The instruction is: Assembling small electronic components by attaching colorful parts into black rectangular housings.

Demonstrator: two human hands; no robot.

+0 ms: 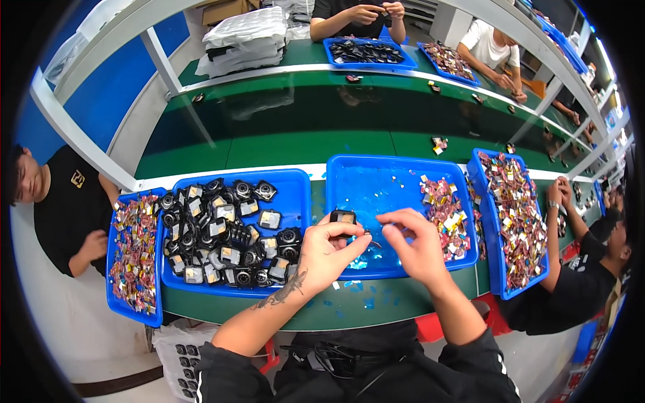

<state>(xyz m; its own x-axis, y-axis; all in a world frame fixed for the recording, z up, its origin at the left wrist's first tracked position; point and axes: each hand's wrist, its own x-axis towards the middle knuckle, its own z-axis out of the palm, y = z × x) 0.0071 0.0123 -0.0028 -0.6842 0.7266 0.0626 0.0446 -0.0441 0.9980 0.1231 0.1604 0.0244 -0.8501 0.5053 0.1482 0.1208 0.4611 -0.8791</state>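
My left hand is closed on a black watch case, a small squarish housing pinched between thumb and fingers. Just to its right is my right hand, its fingers bent and thumb and forefinger apart; I make out nothing held in them. Both hands are over a blue tray that has small pink, white and yellow circuit pieces heaped at its right side and bits of blue film scattered about its bottom. Left of my hands, a second blue tray carries many similar black watch cases, piled loosely.
Narrow blue trays of circuit pieces stand at far left and right. Beyond runs a green conveyor belt with a few loose pieces. White frame posts rise around the bench. Co-workers sit opposite and at both sides.
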